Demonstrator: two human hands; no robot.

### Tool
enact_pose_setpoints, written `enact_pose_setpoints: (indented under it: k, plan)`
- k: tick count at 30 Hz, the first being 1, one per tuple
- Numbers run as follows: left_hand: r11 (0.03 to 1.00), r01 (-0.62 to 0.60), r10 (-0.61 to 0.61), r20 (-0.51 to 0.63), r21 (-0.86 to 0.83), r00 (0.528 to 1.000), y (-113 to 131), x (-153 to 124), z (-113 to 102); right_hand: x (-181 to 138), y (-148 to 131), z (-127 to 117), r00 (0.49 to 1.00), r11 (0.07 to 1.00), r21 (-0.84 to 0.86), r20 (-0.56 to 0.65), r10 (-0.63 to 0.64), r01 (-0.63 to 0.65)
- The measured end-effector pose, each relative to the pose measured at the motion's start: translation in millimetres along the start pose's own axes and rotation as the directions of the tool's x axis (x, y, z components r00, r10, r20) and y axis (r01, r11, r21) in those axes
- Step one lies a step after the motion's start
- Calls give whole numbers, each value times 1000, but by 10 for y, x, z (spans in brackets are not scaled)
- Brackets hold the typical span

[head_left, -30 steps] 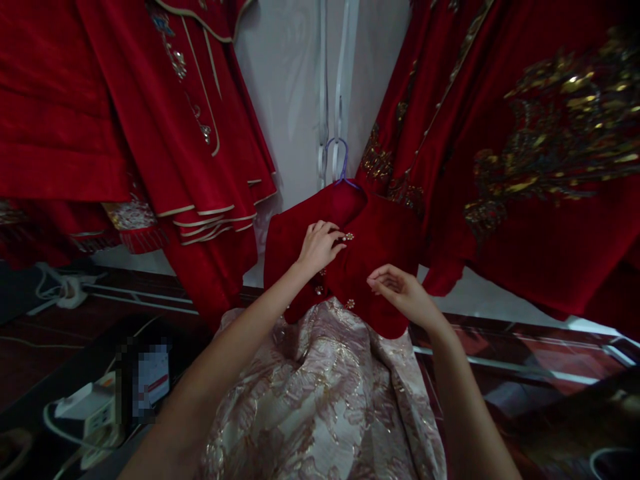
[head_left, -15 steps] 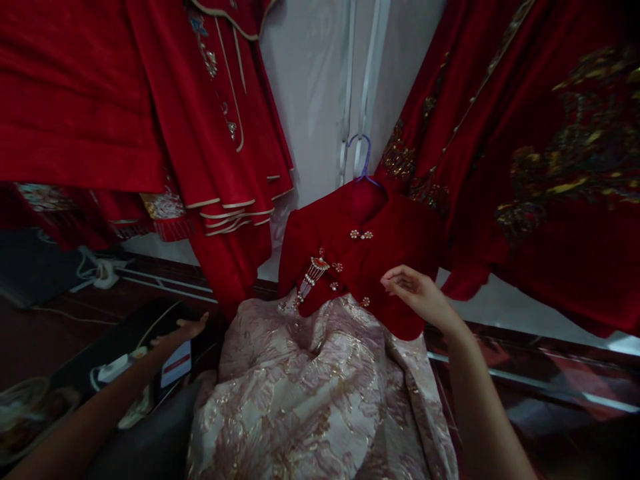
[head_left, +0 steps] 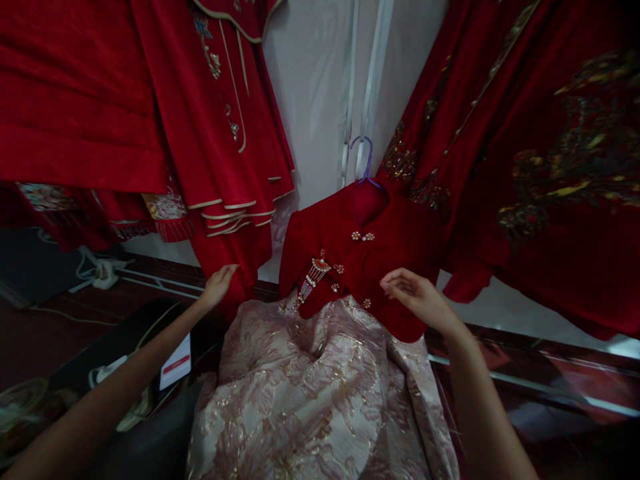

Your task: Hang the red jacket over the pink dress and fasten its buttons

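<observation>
A short-sleeved red jacket (head_left: 325,230) with beaded fastenings hangs on a purple hanger (head_left: 368,160). A fan-shaped beaded tassel (head_left: 314,277) sits on its front. Shiny pink brocade fabric (head_left: 300,393) spreads below and partly under the jacket hem. In front of the jacket's right side is my right hand (head_left: 413,293), thumb and fingertips pinched together; anything tiny between them is too small to make out. My left hand (head_left: 220,283) is left of the jacket, fingers stretched out and holding nothing visible, in front of a hanging red garment.
Red garments (head_left: 220,133) with pale piping hang at upper left, and red garments with gold embroidery (head_left: 560,180) at the right. A lit phone (head_left: 176,363) and a pale cable (head_left: 155,327) lie on a dark surface at lower left. Metal rack bars (head_left: 370,73) stand behind.
My left hand has moved up and to the right, from beside the phone towards the jacket. My right hand stays almost in place with its fingers in the same pinch.
</observation>
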State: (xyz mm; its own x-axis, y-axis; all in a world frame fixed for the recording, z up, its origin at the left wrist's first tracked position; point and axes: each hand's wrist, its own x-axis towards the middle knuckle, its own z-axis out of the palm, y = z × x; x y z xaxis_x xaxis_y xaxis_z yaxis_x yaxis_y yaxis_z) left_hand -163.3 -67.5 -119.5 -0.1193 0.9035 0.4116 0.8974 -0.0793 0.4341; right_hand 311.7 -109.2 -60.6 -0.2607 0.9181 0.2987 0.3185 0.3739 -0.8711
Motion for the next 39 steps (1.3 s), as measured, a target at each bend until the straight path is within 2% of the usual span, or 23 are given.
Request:
enact_pose_setpoints:
  k: [2,4,6,8,10,13,17,22,25,28,31,33,34,36,37,39]
  plan:
    - [980,-186,187,13,-64,982,518,68,114,-1,-10,20,1000,1000,-8,11,-10,10]
    - [921,-382,385,28,-82,922,1080,85,226,-8,-12,14,1000,1000,-20,8,-17,17]
    - [854,-509,513,8,-107,858,1600,96,328,-18,-10,-11,1000,999,-31,-2,-17,17]
    - [804,-589,587,-43,-86,808,2025,136,429,-28,-7,-43,1000,999,-37,-15,-13,13]
    - [771,-635,632,-73,-38,772,2344,209,533,-34,-4,-71,1000,999,-32,-22,-8,7]
    - [774,-632,631,-128,37,765,2660,337,668,-36,7,-98,1000,1000,-20,-28,-4,4]
    - [771,-626,636,-160,112,755,2906,467,738,-36,26,-117,1000,1000,-12,-25,-7,6]
    - [745,-641,666,-141,185,733,3057,563,701,-34,41,-114,998,996,-82,-41,-43,40]
    - [711,-684,703,-151,161,695,3069,567,676,7,37,-110,988,975,-198,-96,-125,104]
    - [653,-746,757,-153,130,636,3044,554,654,155,-41,-104,946,935,-294,-191,-262,199]
    - [601,-784,799,-145,153,584,3041,566,636,445,-227,-63,873,925,-209,-316,-370,317]
    - [585,-792,811,-140,175,568,3060,590,626,678,-372,-8,862,926,-42,-353,-364,374]
    - [582,-792,813,-129,185,567,3071,602,620,787,-435,23,879,931,32,-341,-332,364]
    - [586,-781,807,-75,215,585,3069,624,599,959,-520,73,931,965,98,-305,-203,242]
    - [590,-770,799,-34,244,601,3049,636,581,1015,-537,85,949,987,81,-295,-112,142]
    - [591,-740,770,48,321,636,2952,669,526,1064,-523,68,945,997,-25,-321,60,-71]
